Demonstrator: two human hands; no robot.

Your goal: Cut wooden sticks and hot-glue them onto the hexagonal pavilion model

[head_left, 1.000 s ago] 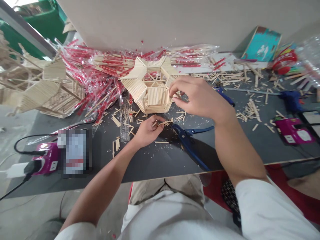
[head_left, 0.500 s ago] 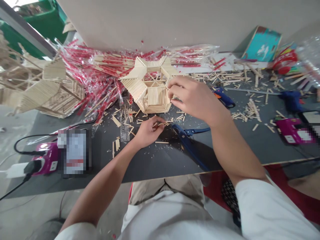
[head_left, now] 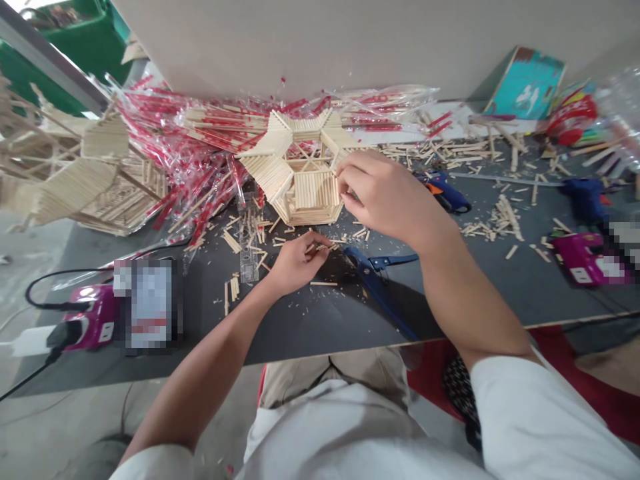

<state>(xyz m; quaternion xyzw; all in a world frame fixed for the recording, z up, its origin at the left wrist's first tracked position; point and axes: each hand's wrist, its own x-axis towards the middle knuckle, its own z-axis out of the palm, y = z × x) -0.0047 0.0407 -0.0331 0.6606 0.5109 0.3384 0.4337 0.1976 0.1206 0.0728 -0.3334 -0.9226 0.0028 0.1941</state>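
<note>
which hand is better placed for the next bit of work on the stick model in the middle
The right hand, I'd say: it is right at the model's right side. The left hand is lower, in front of the model, and seems occupied with short sticks.

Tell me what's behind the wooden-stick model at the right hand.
Behind the wooden-stick model, plastic-wrapped red and pale sticks lie before a grey wall. The model's solid parts cover whatever lies directly behind them, and the right hand hides part of its right side.
</note>
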